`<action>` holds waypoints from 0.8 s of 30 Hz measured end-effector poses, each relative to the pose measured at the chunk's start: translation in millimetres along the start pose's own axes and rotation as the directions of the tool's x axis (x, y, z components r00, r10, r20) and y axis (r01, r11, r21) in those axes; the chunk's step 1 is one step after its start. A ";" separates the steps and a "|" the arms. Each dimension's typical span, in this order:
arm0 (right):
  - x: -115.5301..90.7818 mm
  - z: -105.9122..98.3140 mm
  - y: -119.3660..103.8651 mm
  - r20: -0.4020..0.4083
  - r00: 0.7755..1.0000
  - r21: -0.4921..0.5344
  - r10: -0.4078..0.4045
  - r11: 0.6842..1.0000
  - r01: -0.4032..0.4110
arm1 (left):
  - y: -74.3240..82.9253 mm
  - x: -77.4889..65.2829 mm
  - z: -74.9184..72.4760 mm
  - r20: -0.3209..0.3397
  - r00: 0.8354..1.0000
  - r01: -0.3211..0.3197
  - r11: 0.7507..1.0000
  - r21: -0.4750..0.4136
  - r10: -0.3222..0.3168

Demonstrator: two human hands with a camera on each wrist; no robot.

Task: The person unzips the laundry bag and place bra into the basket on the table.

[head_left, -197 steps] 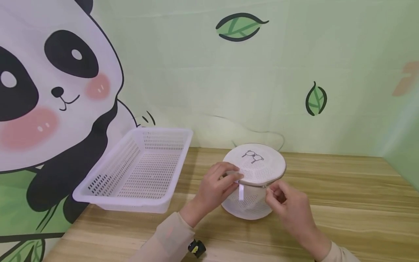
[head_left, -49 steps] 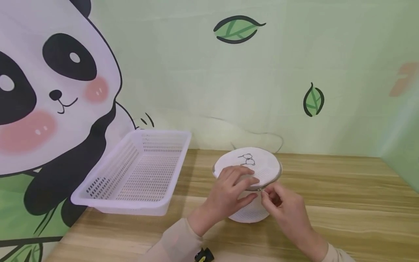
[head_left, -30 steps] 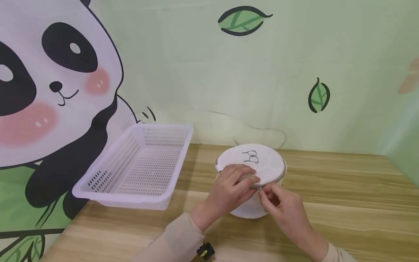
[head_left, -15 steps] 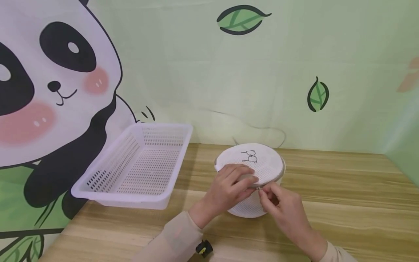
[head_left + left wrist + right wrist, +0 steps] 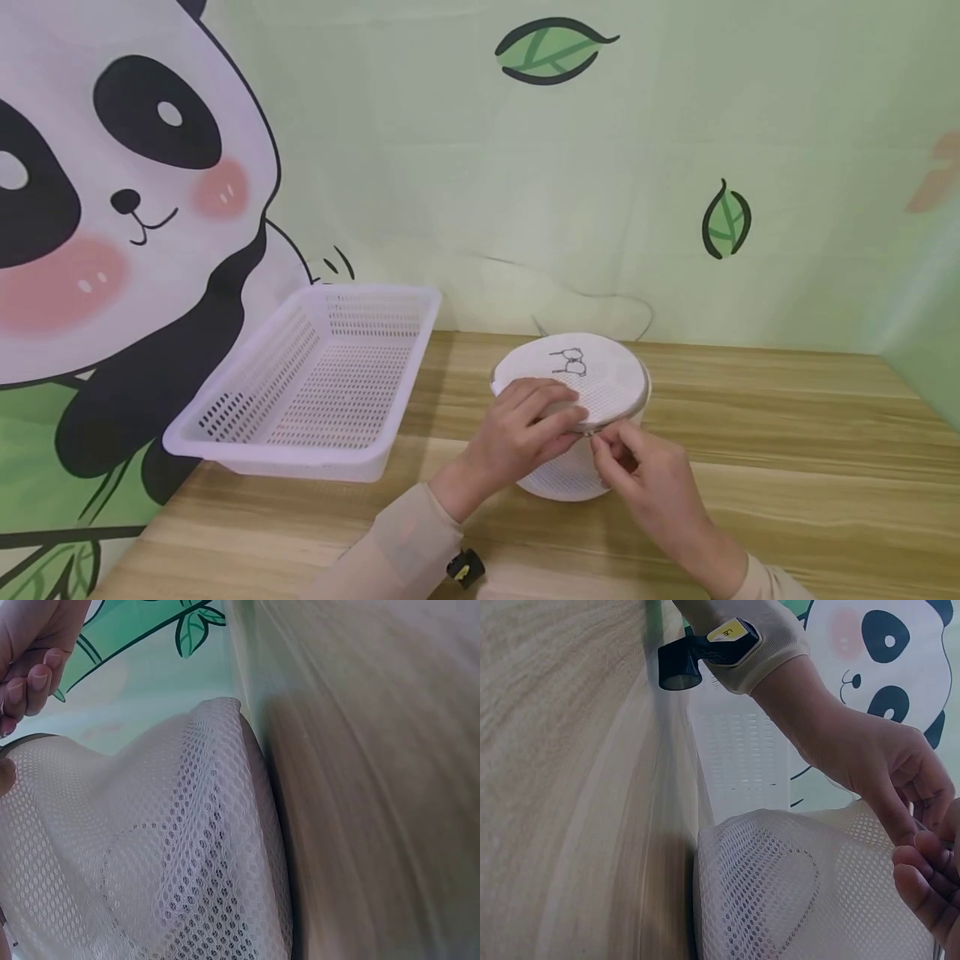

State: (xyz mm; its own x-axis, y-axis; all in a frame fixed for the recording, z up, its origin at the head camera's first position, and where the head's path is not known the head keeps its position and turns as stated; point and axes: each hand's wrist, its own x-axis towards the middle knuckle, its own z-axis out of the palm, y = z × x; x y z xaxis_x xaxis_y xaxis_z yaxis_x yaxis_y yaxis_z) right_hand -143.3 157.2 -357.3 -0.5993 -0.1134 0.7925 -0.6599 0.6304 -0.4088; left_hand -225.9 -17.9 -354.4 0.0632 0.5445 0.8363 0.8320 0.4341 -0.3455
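Note:
A round white mesh laundry bag (image 5: 570,479) stands upright on the wooden table, its flat lid bearing a small line drawing and a zipper around the edge. My left hand (image 5: 517,433) lies over the near left of the lid, fingers on top and thumb under the rim, pinching the edge. At the front of the rim my right hand (image 5: 652,479) pinches the zipper pull (image 5: 588,432) between thumb and forefinger, its other fingers curled in. From the right wrist view, the mesh side (image 5: 772,885) looks slack and dented, and both hands' fingertips meet near the zipper.
To the left stands a white plastic basket (image 5: 367,454) with slotted walls. A black wrist camera (image 5: 467,568) sits by my left sleeve. Behind the table rises a green backdrop (image 5: 420,192) printed with a panda and leaves.
Since the earliest frame, the bag has turned, rotating the drawing and hiding a white tab at the front. My left hand has shifted right along the lid. The last second shows only slight motion.

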 end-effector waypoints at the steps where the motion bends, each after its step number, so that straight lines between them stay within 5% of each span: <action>1: -0.2 0.1 -0.1 0.000 1.000 0.001 -0.001 1.000 0.001 | -0.4 -0.3 -0.2 0.001 1.000 -0.002 1.000 0.001 0.002; 24: 1.7 -1.4 1.6 -0.028 0.997 -0.085 -0.069 0.994 0.066 | -1.3 -0.5 -1.4 -0.013 1.000 -0.015 1.000 -0.002 0.015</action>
State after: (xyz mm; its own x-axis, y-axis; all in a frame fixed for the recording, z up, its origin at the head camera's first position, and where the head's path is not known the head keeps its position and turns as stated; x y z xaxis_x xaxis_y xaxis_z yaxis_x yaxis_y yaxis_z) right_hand -144.8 159.1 -356.0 -0.5393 -0.1350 0.8312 -0.6573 0.6845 -0.3153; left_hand -226.3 -19.7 -353.8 0.0827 0.5419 0.8363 0.8323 0.4241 -0.3571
